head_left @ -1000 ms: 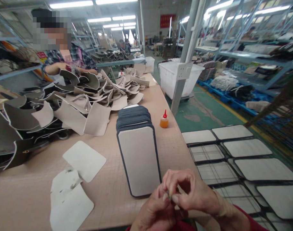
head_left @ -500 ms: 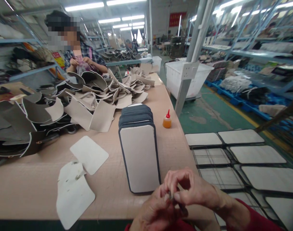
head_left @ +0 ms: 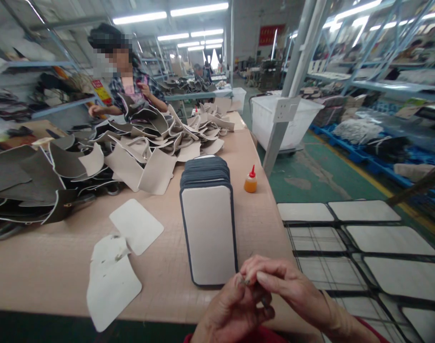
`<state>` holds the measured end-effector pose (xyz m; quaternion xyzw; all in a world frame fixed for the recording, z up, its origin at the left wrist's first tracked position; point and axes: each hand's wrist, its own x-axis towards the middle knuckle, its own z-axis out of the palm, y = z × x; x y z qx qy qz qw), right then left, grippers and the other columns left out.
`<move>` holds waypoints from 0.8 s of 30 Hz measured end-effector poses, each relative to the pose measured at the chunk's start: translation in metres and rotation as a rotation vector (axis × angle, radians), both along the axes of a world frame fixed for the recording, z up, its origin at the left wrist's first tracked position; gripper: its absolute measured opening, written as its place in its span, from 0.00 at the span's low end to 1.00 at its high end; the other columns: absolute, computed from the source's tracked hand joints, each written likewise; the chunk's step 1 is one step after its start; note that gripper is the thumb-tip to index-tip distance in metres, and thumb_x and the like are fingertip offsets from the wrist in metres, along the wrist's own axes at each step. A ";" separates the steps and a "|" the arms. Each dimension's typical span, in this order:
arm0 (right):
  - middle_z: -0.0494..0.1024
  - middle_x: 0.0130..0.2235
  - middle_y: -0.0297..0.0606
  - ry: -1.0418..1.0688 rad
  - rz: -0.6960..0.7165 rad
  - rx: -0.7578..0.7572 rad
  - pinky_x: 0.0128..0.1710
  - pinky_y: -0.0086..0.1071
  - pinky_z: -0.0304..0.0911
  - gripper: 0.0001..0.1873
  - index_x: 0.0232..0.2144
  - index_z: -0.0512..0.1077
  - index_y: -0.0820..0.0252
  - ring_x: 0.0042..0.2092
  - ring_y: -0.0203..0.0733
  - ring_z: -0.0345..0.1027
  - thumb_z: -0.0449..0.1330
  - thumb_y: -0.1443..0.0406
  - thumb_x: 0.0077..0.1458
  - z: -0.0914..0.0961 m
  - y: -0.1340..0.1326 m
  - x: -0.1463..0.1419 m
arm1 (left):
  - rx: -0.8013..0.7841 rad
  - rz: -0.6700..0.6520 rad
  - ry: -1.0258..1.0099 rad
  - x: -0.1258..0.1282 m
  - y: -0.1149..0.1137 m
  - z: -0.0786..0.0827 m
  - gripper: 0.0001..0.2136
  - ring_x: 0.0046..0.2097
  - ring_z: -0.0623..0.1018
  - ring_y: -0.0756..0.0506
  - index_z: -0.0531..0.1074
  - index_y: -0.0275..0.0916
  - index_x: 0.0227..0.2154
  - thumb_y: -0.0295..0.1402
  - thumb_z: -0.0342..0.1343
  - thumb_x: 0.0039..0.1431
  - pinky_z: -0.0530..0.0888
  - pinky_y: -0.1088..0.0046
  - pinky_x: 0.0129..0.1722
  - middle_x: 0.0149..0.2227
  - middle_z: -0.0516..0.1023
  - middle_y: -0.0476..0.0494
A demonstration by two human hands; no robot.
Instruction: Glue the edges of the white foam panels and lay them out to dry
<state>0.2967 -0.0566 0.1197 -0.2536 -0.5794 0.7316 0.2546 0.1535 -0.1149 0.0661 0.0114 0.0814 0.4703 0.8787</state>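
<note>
Close to the table's front edge, my left hand (head_left: 228,308) and my right hand (head_left: 293,285) meet at the fingertips. The left thumb and index finger are pressed together, its other fingers curled. My right thumb and fingers are closed against the left fingertips. A small dark speck (head_left: 245,281) shows where they meet, too small to name. Just beyond them stands a stack of pale rounded rectangular panels with dark edging (head_left: 210,233). A small squeeze bottle (head_left: 250,181) with a red tip and orange liquid is upright to the stack's right.
Pale loose sheets (head_left: 113,286), one stained, lie left on the table (head_left: 160,286). Behind them spreads a heap of curved grey-beige pieces (head_left: 156,171). A co-worker (head_left: 131,90) is beyond it. Edged panels (head_left: 392,238) lie lower right, past a post (head_left: 274,143) and white bin (head_left: 292,116).
My hands stay together, but the fingers have shifted and the right fingers are straighter. The co-worker's hands have moved apart. The whole view has shifted slightly.
</note>
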 end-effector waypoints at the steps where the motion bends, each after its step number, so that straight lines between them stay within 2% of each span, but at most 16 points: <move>1: 0.72 0.40 0.43 -0.002 0.004 0.027 0.39 0.33 0.61 0.15 0.32 0.74 0.62 0.41 0.40 0.66 0.52 0.59 0.59 0.002 -0.001 0.000 | 0.003 0.006 0.012 0.000 -0.001 -0.001 0.11 0.35 0.73 0.50 0.72 0.34 0.31 0.33 0.66 0.46 0.65 0.72 0.36 0.31 0.72 0.47; 3: 0.72 0.38 0.42 -0.021 -0.020 0.102 0.40 0.34 0.61 0.12 0.31 0.73 0.62 0.41 0.41 0.66 0.55 0.61 0.58 0.006 -0.003 -0.001 | -0.009 0.021 0.056 -0.001 -0.002 -0.002 0.13 0.35 0.72 0.51 0.72 0.35 0.32 0.32 0.68 0.44 0.65 0.72 0.37 0.32 0.71 0.48; 6: 0.72 0.35 0.38 -0.084 -0.094 0.244 0.41 0.33 0.61 0.04 0.26 0.71 0.62 0.40 0.40 0.66 0.63 0.67 0.50 0.009 -0.006 -0.004 | -0.027 0.024 0.148 0.000 -0.002 0.001 0.14 0.33 0.70 0.53 0.71 0.35 0.31 0.29 0.68 0.42 0.65 0.73 0.36 0.30 0.68 0.50; 8: 0.72 0.34 0.36 -0.124 -0.105 0.307 0.41 0.31 0.61 0.06 0.23 0.69 0.61 0.39 0.39 0.66 0.65 0.71 0.46 0.011 -0.006 -0.005 | -0.021 0.008 0.219 0.000 -0.002 0.007 0.13 0.31 0.69 0.54 0.70 0.35 0.30 0.28 0.68 0.42 0.65 0.74 0.35 0.28 0.66 0.51; 10: 0.72 0.33 0.34 -0.152 -0.052 0.353 0.40 0.29 0.61 0.07 0.23 0.69 0.60 0.38 0.37 0.66 0.65 0.72 0.46 0.014 -0.004 -0.003 | -0.005 -0.011 0.269 0.001 -0.002 0.014 0.15 0.29 0.69 0.54 0.69 0.34 0.29 0.28 0.69 0.40 0.66 0.76 0.33 0.27 0.66 0.51; 12: 0.72 0.32 0.33 -0.197 0.064 0.417 0.40 0.28 0.60 0.06 0.24 0.70 0.60 0.38 0.35 0.65 0.64 0.72 0.48 0.019 -0.001 0.001 | 0.019 -0.035 0.284 0.001 -0.003 0.018 0.17 0.27 0.69 0.55 0.69 0.33 0.28 0.29 0.70 0.37 0.66 0.78 0.30 0.25 0.66 0.51; 15: 0.71 0.35 0.35 -0.225 0.255 0.524 0.42 0.29 0.59 0.03 0.29 0.72 0.60 0.40 0.35 0.64 0.59 0.70 0.54 0.031 0.002 0.008 | 0.078 -0.094 0.282 0.000 -0.009 0.015 0.16 0.24 0.69 0.55 0.70 0.31 0.28 0.28 0.70 0.36 0.65 0.79 0.27 0.23 0.67 0.50; 18: 0.72 0.34 0.36 -0.114 0.317 0.470 0.41 0.31 0.61 0.04 0.27 0.69 0.60 0.40 0.37 0.65 0.59 0.69 0.54 0.038 0.003 0.010 | 0.107 -0.176 0.286 -0.003 -0.017 0.007 0.14 0.25 0.71 0.54 0.70 0.31 0.28 0.30 0.69 0.39 0.65 0.78 0.28 0.24 0.69 0.48; 21: 0.72 0.32 0.36 -0.016 0.315 0.285 0.42 0.35 0.63 0.08 0.23 0.66 0.61 0.40 0.39 0.68 0.61 0.69 0.51 0.037 0.001 0.008 | 0.128 -0.174 0.285 -0.004 -0.023 0.004 0.14 0.28 0.72 0.53 0.70 0.32 0.28 0.31 0.68 0.41 0.63 0.79 0.29 0.25 0.69 0.47; 24: 0.71 0.34 0.39 0.007 0.304 0.116 0.44 0.39 0.63 0.08 0.22 0.67 0.63 0.41 0.43 0.69 0.62 0.68 0.49 0.028 -0.002 0.006 | 0.141 -0.153 0.265 -0.003 -0.026 0.007 0.14 0.30 0.72 0.52 0.70 0.32 0.31 0.32 0.67 0.43 0.64 0.79 0.32 0.28 0.70 0.46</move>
